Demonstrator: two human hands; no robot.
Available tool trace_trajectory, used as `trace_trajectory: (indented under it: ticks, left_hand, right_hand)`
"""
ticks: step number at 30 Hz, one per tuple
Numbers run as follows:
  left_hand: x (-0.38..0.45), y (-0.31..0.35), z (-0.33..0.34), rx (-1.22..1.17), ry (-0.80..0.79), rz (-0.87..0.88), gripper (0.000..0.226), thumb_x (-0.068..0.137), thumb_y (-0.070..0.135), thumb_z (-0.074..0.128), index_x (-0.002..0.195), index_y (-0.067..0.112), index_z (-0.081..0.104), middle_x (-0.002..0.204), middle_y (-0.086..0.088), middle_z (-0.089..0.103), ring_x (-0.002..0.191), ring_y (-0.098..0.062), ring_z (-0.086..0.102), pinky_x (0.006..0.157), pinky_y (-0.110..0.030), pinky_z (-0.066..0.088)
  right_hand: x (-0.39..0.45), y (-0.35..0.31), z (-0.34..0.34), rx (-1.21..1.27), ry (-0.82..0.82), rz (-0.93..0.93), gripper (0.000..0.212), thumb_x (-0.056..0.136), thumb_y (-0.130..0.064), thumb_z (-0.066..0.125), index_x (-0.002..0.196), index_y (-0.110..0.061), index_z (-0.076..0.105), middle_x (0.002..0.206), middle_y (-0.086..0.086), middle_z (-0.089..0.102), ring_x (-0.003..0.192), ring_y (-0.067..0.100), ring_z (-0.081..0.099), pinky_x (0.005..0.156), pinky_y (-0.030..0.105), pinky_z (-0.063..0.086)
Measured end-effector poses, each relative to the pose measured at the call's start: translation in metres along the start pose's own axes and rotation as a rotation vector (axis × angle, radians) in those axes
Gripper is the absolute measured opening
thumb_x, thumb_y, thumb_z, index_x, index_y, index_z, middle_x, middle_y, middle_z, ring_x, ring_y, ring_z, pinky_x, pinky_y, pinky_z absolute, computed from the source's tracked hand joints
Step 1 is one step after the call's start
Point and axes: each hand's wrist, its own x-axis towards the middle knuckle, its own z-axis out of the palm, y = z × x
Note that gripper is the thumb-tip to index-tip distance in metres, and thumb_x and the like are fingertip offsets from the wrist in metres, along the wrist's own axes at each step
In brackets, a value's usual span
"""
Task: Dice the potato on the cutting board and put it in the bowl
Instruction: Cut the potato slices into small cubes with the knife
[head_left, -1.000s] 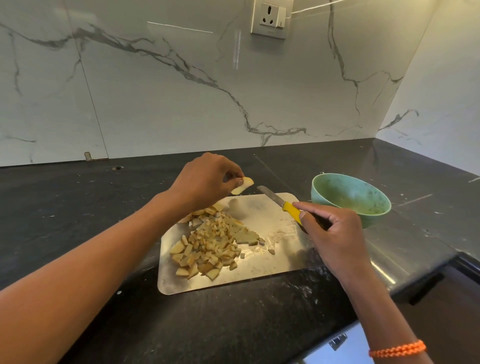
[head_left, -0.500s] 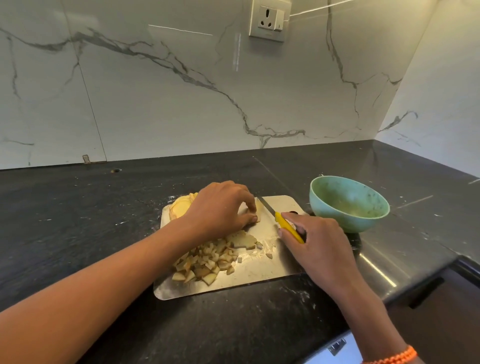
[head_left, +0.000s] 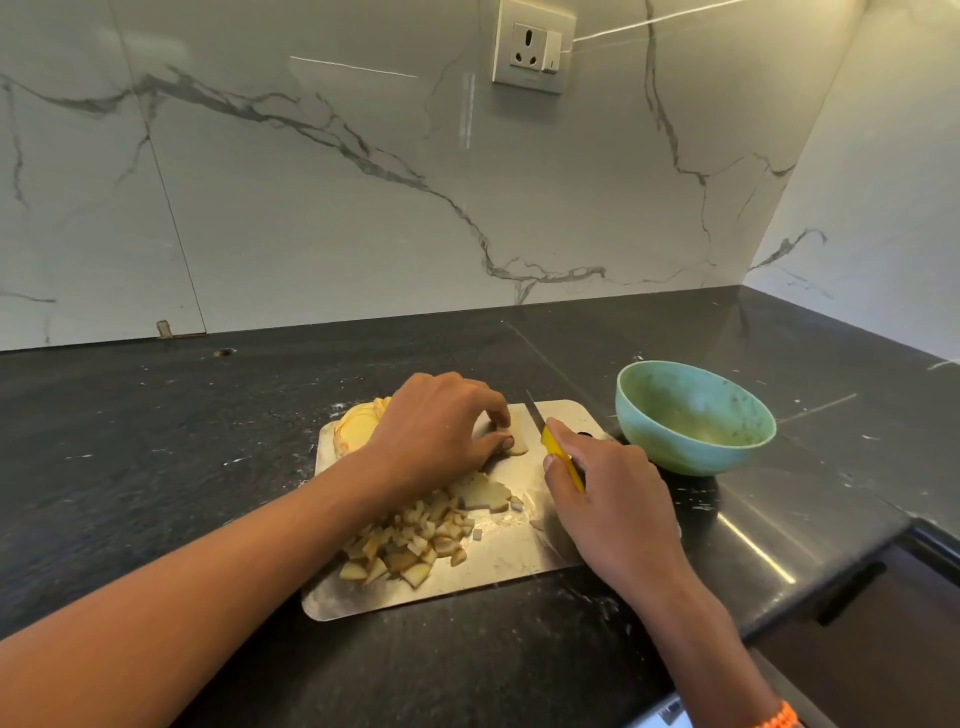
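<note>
On a steel cutting board (head_left: 524, 564), my left hand (head_left: 436, 431) pinches a potato slice (head_left: 517, 447) flat against the board with thumb and fingertips. My right hand (head_left: 608, 499) grips a yellow-handled knife (head_left: 558, 457), its blade (head_left: 532, 410) pointing away just right of the slice. A pile of diced potato (head_left: 410, 540) lies on the board's near left, with a larger flat piece (head_left: 485, 493) beside it. More uncut yellow slices (head_left: 358, 423) sit at the board's far left corner, partly hidden by my left hand. The green bowl (head_left: 693, 415) stands right of the board.
The board lies on a black stone counter (head_left: 156, 467) backed by marble wall tiles. A wall socket (head_left: 535, 47) is above. The counter's front edge (head_left: 831, 582) drops off at the right, with a dark cabinet front below.
My left hand has brought the potato slice down from the air onto the board and holds it there. My right hand has moved the knife in close beside it.
</note>
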Motion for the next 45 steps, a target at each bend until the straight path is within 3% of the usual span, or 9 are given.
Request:
trace_trajectory:
  ticks: [5, 10, 16, 20, 30, 39, 43, 45]
  left_hand:
    - [-0.001, 0.002, 0.005, 0.012, 0.013, -0.03, 0.033, 0.093, 0.064, 0.065, 0.109, 0.037, 0.077, 0.11, 0.019, 0.074, 0.097, -0.005, 0.064, 0.083, -0.033, 0.058]
    - [-0.002, 0.001, 0.004, -0.022, -0.009, -0.063, 0.032, 0.092, 0.065, 0.066, 0.106, 0.037, 0.077, 0.11, 0.019, 0.075, 0.096, -0.006, 0.066, 0.082, -0.032, 0.059]
    - [-0.002, 0.001, 0.004, -0.022, -0.008, -0.068, 0.034, 0.091, 0.066, 0.067, 0.106, 0.037, 0.078, 0.113, 0.019, 0.075, 0.098, -0.007, 0.065, 0.083, -0.033, 0.059]
    - [-0.001, 0.0, 0.006, -0.005, 0.003, -0.075, 0.035, 0.09, 0.068, 0.066, 0.104, 0.038, 0.078, 0.111, 0.019, 0.075, 0.094, -0.006, 0.064, 0.08, -0.031, 0.058]
    - [-0.004, 0.005, 0.003, 0.064, 0.018, -0.075, 0.038, 0.09, 0.07, 0.063, 0.104, 0.039, 0.078, 0.108, 0.019, 0.075, 0.095, -0.006, 0.064, 0.084, -0.03, 0.055]
    - [-0.008, 0.007, 0.002, 0.051, -0.007, -0.154, 0.034, 0.092, 0.065, 0.066, 0.106, 0.036, 0.079, 0.115, 0.017, 0.074, 0.102, -0.009, 0.065, 0.078, -0.029, 0.057]
    - [-0.007, 0.008, 0.002, 0.011, -0.015, -0.188, 0.033, 0.091, 0.065, 0.068, 0.106, 0.038, 0.08, 0.115, 0.017, 0.075, 0.101, -0.009, 0.066, 0.075, -0.024, 0.052]
    - [-0.006, 0.008, 0.001, -0.014, -0.024, -0.209, 0.032, 0.09, 0.064, 0.07, 0.107, 0.038, 0.08, 0.116, 0.017, 0.075, 0.1, -0.009, 0.066, 0.072, -0.023, 0.05]
  right_hand:
    - [-0.002, 0.0, -0.002, 0.029, 0.0, -0.001, 0.047, 0.104, -0.04, 0.05, 0.151, -0.035, 0.048, 0.105, -0.008, 0.075, 0.089, 0.011, 0.063, 0.078, 0.038, 0.056]
    - [-0.002, 0.001, 0.002, 0.022, -0.038, -0.041, 0.046, 0.103, -0.04, 0.05, 0.149, -0.037, 0.05, 0.082, -0.008, 0.069, 0.075, 0.012, 0.06, 0.065, 0.032, 0.045]
    - [-0.002, -0.002, 0.0, -0.046, -0.08, -0.063, 0.045, 0.105, -0.036, 0.045, 0.15, -0.035, 0.05, 0.088, -0.006, 0.069, 0.078, 0.012, 0.061, 0.067, 0.035, 0.05]
    - [0.0, -0.007, 0.0, -0.098, -0.114, -0.08, 0.046, 0.106, -0.033, 0.043, 0.152, -0.031, 0.047, 0.102, -0.007, 0.071, 0.091, 0.012, 0.059, 0.075, 0.035, 0.05]
    - [-0.03, -0.005, -0.018, -0.09, -0.145, -0.091, 0.05, 0.106, -0.035, 0.041, 0.156, -0.033, 0.041, 0.106, -0.008, 0.071, 0.096, 0.011, 0.059, 0.083, 0.034, 0.051]
    - [-0.066, 0.002, -0.029, -0.017, -0.085, -0.103, 0.047, 0.107, -0.038, 0.043, 0.153, -0.036, 0.044, 0.091, -0.011, 0.07, 0.08, 0.01, 0.057, 0.075, 0.03, 0.05]
    - [-0.06, 0.002, -0.022, 0.07, 0.056, -0.067, 0.043, 0.104, -0.031, 0.052, 0.147, -0.03, 0.054, 0.064, -0.011, 0.06, 0.061, 0.01, 0.055, 0.057, 0.024, 0.042]
    - [-0.052, 0.001, -0.019, 0.076, 0.084, -0.049, 0.043, 0.104, -0.031, 0.054, 0.147, -0.03, 0.053, 0.061, -0.011, 0.059, 0.058, 0.01, 0.055, 0.057, 0.025, 0.043]
